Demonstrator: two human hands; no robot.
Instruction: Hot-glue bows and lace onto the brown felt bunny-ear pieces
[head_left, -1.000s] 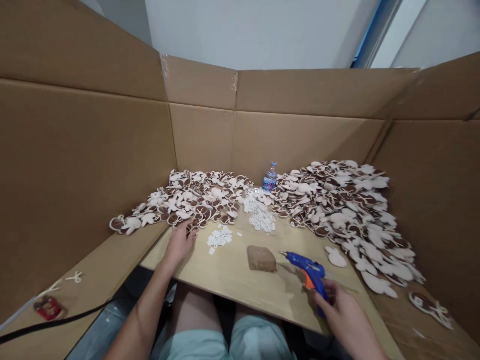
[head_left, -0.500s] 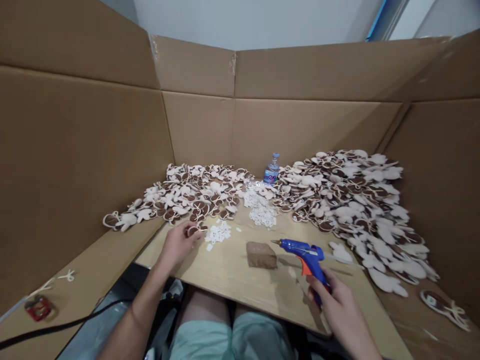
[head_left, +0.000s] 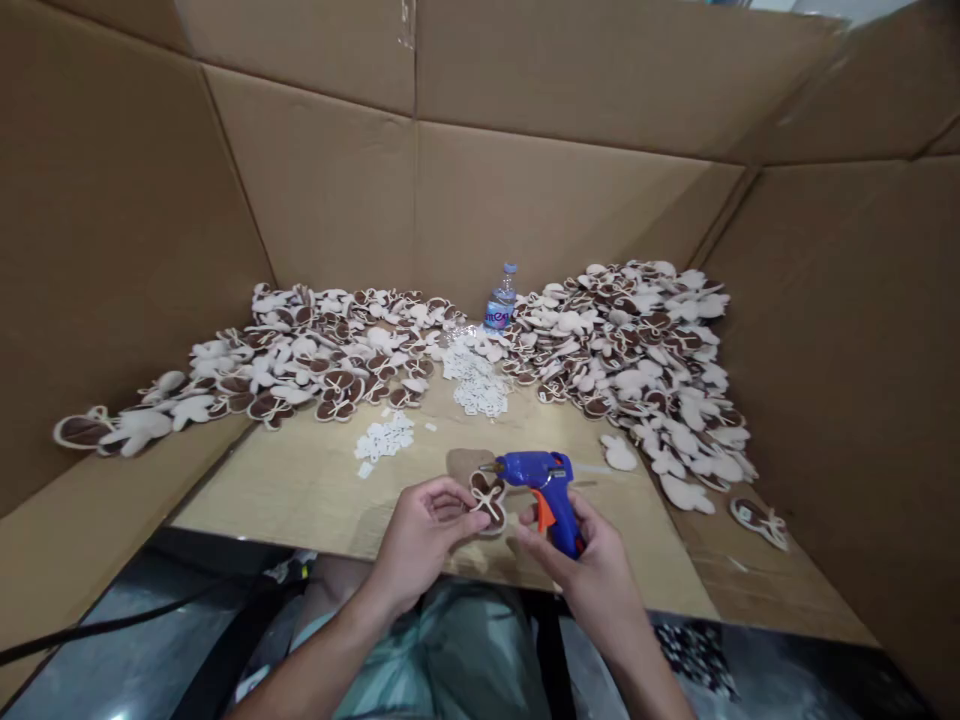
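My left hand [head_left: 431,530] pinches a small brown bunny-shaped felt piece [head_left: 489,503] with cream edging and a cream bow. In my right hand [head_left: 581,550] is a blue glue gun [head_left: 536,470] with an orange trigger, its fingers wrapped round the handle. The gun's nozzle points left and sits at the upper edge of the felt piece; whether they touch I cannot tell. Behind the piece lies a brown block [head_left: 463,462], partly hidden. A small heap of white tags [head_left: 384,437] rests on the board beyond my left hand.
Piles of brown-and-white felt pieces stand left [head_left: 300,365] and right [head_left: 637,350]. Between them are a larger heap of white tags [head_left: 478,380] and a water bottle [head_left: 501,300]. Cardboard walls [head_left: 525,210] enclose the wooden board [head_left: 300,480]. A black cable [head_left: 97,632] runs at lower left.
My left hand has brought the felt piece from beside the small tag heap to the middle, in front of the block. The glue gun's nozzle is now close to it. The view has tilted down.
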